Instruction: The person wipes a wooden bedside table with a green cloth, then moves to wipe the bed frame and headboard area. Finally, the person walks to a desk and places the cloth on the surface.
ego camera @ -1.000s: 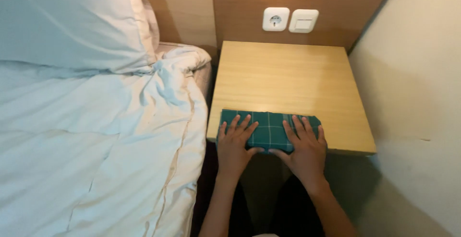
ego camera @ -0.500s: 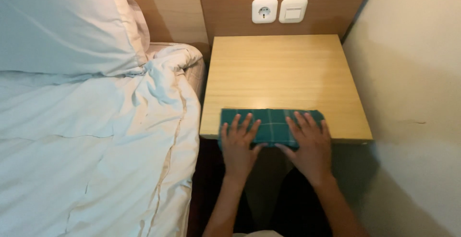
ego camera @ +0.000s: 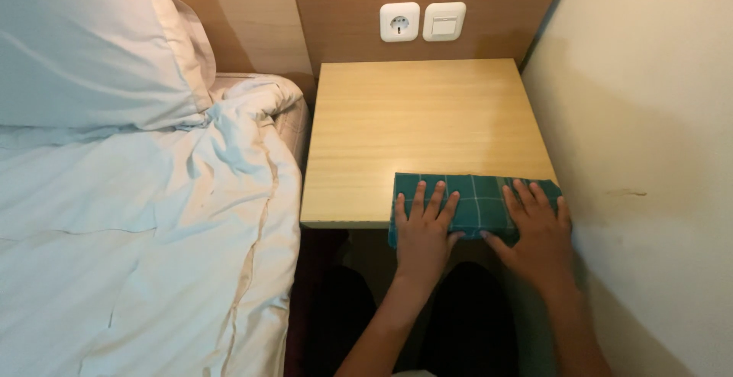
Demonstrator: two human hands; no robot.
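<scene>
A folded dark green checked cloth (ego camera: 475, 194) lies along the near right edge of a light wooden bedside table (ego camera: 420, 117), slightly overhanging it. My left hand (ego camera: 424, 228) rests flat on the cloth's left half, fingers spread. My right hand (ego camera: 536, 228) lies flat on the cloth's right half, close to the wall. Both palms press down on the cloth; neither hand grips it.
A bed with a white duvet (ego camera: 137, 247) and a pillow (ego camera: 84, 49) stands to the left of the table. A cream wall (ego camera: 649, 156) bounds the right side. A wall socket (ego camera: 399, 21) and a light switch (ego camera: 444, 20) sit on the wooden panel behind the table.
Both hands have slid the cloth to the right along the table's near edge, so it now reaches the right corner by the wall. The view has also shifted a little.
</scene>
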